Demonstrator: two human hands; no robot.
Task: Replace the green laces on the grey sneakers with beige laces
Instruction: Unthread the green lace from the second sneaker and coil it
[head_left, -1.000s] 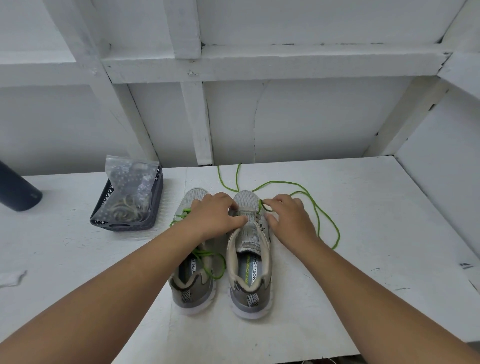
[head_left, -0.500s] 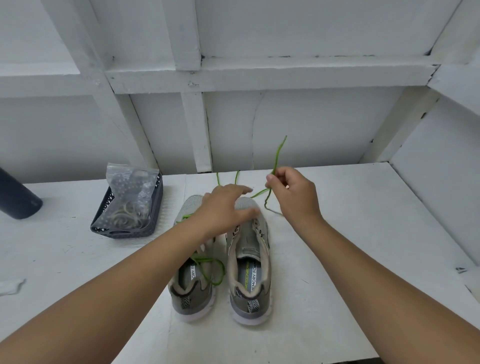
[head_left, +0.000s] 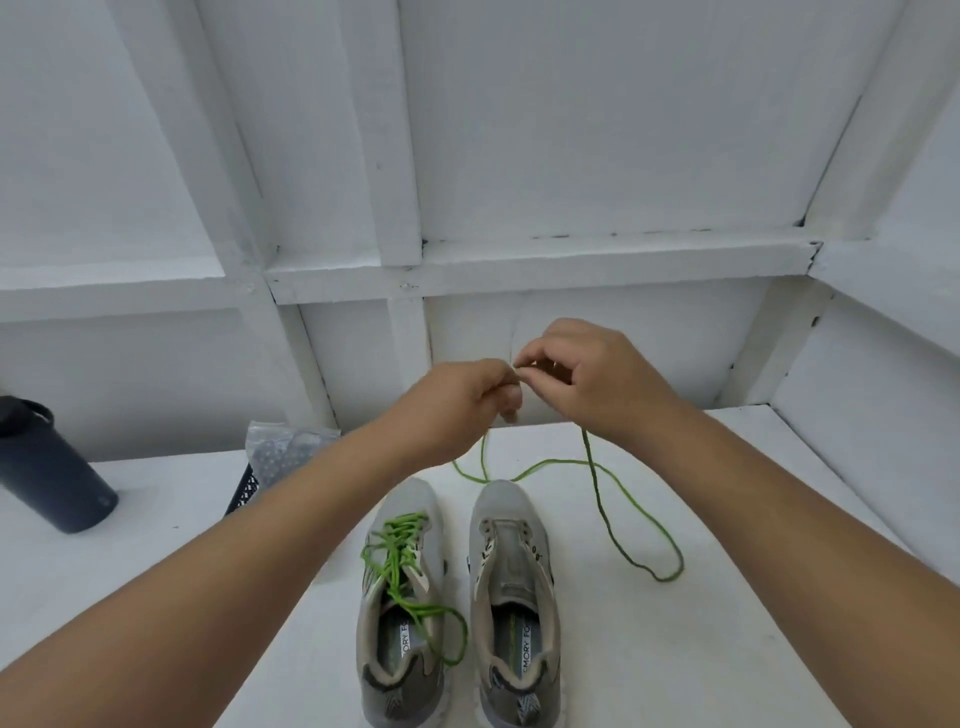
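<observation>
A white painted table (head_left: 675, 649) stands against a white panelled wall. At far left a dark navy cylindrical bottle (head_left: 49, 467) leans on the tabletop. To its right, a dark plastic mesh basket (head_left: 244, 491) holding a clear plastic bag (head_left: 283, 452) shows partly behind the left forearm; what is in the bag cannot be made out.

Two grey mesh sneakers sit side by side at centre, toes pointing away from the person. The left grey sneaker (head_left: 402, 603) has its bright green lace (head_left: 397, 551) threaded and loosely tangled over the tongue. The right grey sneaker (head_left: 514, 587) has bare eyelets.

Above and beyond the toes, both hands are raised and meet in the air. The left hand (head_left: 462, 400) has its fingers curled, pinching one end of a loose bright green lace (head_left: 618, 530). The right hand (head_left: 592, 376), fingertips touching the left, pinches the same lace. From the hands, the lace hangs down, trails across the table past the right sneaker's toe and loops on its right side.

Half a second earlier the left hand lay flat on the right sneaker while the right hand alone lifted the lace; now both hands hold it, clear of the shoe.

Counted: two sneakers, two green laces, one bottle, one basket.
</observation>
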